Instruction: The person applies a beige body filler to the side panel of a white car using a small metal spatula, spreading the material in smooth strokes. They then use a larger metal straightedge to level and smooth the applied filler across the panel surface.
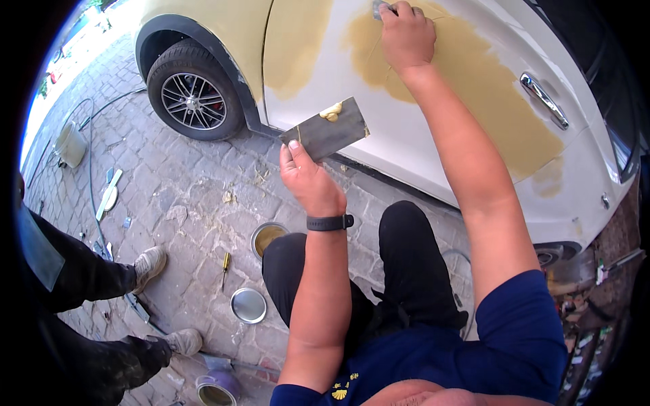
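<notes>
My left hand (305,169) grips a flat grey metal plate (328,139) with a blob of yellowish filler (330,113) on its top edge. High up, my right hand (408,37) holds a small grey spreader (378,11), partly hidden by my fingers, against the white car door (440,166). A broad, uneven yellow filler patch (504,118) covers part of the door, beside a chrome handle (542,100).
A wheel (192,100) is at upper left. On the paving (203,189) lie a screwdriver (225,265), open cans (269,237), a lid (248,305) and a hose (91,177); a bucket (71,142) stands left. Another person's legs (101,277) are close at left.
</notes>
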{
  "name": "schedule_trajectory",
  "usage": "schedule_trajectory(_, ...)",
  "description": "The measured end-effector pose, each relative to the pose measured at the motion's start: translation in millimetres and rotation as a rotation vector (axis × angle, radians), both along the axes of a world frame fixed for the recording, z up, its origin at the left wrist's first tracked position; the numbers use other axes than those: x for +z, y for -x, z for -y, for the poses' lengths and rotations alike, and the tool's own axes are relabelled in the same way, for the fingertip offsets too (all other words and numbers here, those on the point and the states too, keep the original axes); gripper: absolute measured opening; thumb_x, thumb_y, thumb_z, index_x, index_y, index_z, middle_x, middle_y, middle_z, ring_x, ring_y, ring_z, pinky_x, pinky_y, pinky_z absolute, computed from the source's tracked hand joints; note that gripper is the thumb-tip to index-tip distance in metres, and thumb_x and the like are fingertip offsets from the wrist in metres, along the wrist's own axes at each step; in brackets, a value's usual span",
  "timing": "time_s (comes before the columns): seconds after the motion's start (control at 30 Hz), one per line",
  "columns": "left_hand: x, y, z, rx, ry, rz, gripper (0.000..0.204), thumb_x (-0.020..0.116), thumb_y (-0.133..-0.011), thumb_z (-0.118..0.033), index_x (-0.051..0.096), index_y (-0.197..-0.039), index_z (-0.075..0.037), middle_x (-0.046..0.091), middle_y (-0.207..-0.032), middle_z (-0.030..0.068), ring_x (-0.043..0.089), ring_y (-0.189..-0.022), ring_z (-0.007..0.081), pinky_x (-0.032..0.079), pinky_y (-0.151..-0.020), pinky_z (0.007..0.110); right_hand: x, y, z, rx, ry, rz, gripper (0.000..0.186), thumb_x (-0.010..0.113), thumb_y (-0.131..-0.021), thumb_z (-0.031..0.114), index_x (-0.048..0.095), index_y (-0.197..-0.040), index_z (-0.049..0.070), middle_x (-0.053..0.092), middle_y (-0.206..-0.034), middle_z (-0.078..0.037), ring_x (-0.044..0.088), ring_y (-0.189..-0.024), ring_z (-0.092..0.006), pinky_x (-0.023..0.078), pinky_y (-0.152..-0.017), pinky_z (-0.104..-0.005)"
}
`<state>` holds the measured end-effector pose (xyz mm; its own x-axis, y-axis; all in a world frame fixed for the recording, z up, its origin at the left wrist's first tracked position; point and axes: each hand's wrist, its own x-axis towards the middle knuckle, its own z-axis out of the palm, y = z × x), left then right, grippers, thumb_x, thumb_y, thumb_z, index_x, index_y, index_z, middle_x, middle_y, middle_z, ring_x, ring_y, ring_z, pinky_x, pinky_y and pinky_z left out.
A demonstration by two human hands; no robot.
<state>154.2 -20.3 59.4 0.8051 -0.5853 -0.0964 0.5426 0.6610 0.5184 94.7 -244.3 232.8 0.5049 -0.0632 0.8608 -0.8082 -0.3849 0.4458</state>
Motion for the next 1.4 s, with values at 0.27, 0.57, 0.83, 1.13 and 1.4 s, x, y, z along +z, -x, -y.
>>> schedule_trajectory(0.27, -2, -16, -3, 0.056, 0.068, -0.020, 0.030, 0.050, -0.119, -0.026, 0.059, -0.124, 0.003, 0.072, -0.110, 0.0078, 0.066, -0.096, 0.0123, 0.054, -0.086, 0.030, -106, 8, -5, 0.016, -0.138, -0.185, 0.033, 0.066, -0.094, 0.012, 0.076, -0.126, 0.010, 0.067, -0.118, -0.005, 0.066, -0.113, -0.0276, 0.048, -0.097, -0.0458)
schedule_trajectory(0.57, -13, -18, 1, 0.080, -0.053, 0.070, 0.027, 0.051, -0.118, -0.023, 0.058, -0.127, 0.001, 0.071, -0.118, 0.0096, 0.070, -0.103, 0.0164, 0.057, -0.089, 0.032, -180, 59, -30, -0.086, -0.323, -0.420, 0.039, 0.064, -0.094, 0.012, 0.073, -0.132, 0.011, 0.066, -0.124, -0.003, 0.064, -0.119, -0.0263, 0.046, -0.102, -0.0431)
schedule_trajectory(0.83, -21, -15, 2, 0.079, -0.048, 0.142, 0.030, 0.052, -0.117, -0.024, 0.058, -0.131, 0.002, 0.072, -0.118, 0.0091, 0.070, -0.102, 0.0158, 0.057, -0.090, 0.032, -65, 109, -76, 0.098, -0.283, 0.017, 0.030, 0.069, -0.093, 0.009, 0.082, -0.119, 0.016, 0.075, -0.107, -0.004, 0.071, -0.098, -0.0282, 0.054, -0.080, -0.0434)
schedule_trajectory(1.13, -20, 2, 9, 0.048, -0.094, 0.171, 0.028, 0.052, -0.118, -0.023, 0.061, -0.124, 0.003, 0.072, -0.111, 0.0068, 0.067, -0.097, 0.0133, 0.055, -0.088, 0.030, 50, 97, -6, -0.038, 0.006, 0.152, 0.019, 0.069, -0.093, 0.012, 0.082, -0.108, 0.013, 0.072, -0.103, -0.007, 0.069, -0.098, -0.0309, 0.055, -0.082, -0.0475)
schedule_trajectory(1.4, -14, 1, 4, 0.064, -0.017, 0.114, 0.030, 0.049, -0.119, -0.022, 0.061, -0.121, 0.005, 0.069, -0.108, 0.0058, 0.061, -0.096, 0.0118, 0.052, -0.092, 0.030, -57, 44, 0, -0.059, -0.036, 0.066, 0.036, 0.070, -0.089, 0.009, 0.082, -0.121, 0.018, 0.068, -0.116, -0.002, 0.065, -0.106, -0.0302, 0.050, -0.090, -0.0472)
